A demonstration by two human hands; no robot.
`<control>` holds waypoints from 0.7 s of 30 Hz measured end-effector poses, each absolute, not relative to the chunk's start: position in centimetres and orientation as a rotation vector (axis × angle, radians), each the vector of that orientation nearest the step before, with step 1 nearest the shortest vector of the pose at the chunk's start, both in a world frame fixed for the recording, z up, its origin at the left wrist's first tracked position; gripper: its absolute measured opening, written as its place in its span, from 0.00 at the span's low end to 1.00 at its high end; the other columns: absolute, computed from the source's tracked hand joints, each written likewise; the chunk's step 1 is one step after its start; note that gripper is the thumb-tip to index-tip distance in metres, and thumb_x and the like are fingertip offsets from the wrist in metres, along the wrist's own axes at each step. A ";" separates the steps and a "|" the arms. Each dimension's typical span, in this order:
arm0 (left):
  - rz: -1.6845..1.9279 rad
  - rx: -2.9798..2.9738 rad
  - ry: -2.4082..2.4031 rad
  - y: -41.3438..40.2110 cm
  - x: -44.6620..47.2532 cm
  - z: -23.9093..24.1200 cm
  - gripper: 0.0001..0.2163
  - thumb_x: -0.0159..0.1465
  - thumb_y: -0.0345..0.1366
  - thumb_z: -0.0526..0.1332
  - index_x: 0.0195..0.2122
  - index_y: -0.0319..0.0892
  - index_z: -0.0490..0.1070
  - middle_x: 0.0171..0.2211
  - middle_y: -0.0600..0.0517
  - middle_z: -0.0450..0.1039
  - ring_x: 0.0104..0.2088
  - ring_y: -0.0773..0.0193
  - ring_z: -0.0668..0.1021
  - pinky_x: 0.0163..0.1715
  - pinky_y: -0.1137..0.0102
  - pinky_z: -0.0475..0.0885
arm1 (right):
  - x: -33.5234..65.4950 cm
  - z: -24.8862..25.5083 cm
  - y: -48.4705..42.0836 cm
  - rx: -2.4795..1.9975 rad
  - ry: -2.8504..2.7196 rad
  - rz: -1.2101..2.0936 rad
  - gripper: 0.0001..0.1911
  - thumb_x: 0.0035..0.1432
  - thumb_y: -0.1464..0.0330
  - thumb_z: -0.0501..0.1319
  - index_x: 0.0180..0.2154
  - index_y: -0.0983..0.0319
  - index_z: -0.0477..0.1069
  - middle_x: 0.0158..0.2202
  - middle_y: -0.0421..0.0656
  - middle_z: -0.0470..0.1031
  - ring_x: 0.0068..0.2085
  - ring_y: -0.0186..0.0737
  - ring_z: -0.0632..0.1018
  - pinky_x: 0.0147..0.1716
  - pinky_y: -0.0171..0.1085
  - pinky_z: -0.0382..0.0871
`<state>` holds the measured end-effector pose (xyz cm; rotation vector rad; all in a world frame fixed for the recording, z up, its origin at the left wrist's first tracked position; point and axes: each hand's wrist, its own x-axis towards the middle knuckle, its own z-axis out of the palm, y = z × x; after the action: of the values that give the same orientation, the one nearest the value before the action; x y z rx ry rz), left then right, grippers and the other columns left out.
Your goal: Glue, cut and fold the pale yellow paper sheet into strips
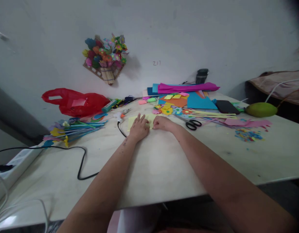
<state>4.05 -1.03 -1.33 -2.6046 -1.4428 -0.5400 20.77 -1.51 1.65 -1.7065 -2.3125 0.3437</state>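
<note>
A pale yellow sheet of paper lies on the table in front of me. My left hand rests on it, palm down with fingers spread. At the sheet's right edge, my right hand is closed, its fingers curled under; whatever it may pinch is hidden. Just left of the paper lies a white and orange glue gun with a black cord. Black-handled scissors lie to the right of my right hand. Behind it are colourful paper flowers.
A red plastic bag and a bundle of flower stems are on the left. Coloured sheets, a phone and small paper scraps are on the right. A power strip runs along the left edge.
</note>
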 end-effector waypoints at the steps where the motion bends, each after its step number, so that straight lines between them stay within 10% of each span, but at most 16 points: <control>1: -0.537 -2.609 -1.450 -1.0 4.0 -1.3 0.13 0.57 0.34 0.53 0.44 0.40 0.65 0.60 0.45 0.54 0.62 0.53 0.46 0.58 0.56 0.50 | 21.0 1.5 -1.4 -1.693 -2.318 0.352 0.07 0.48 0.67 0.62 0.30 0.63 0.74 0.31 0.42 0.76 0.31 0.33 0.73 0.26 0.28 0.58; 21: -0.566 -2.686 -1.493 -0.4 3.8 -1.5 0.12 0.58 0.31 0.51 0.41 0.39 0.67 0.59 0.47 0.56 0.62 0.51 0.43 0.58 0.54 0.48 | 21.4 1.8 -1.4 -1.786 -2.483 0.104 0.14 0.55 0.61 0.57 0.36 0.64 0.73 0.39 0.48 0.74 0.39 0.39 0.74 0.32 0.31 0.59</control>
<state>3.76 -0.44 -1.53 -2.6856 -1.4926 -0.5659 21.39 -1.38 1.76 -1.7858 -2.4830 0.1038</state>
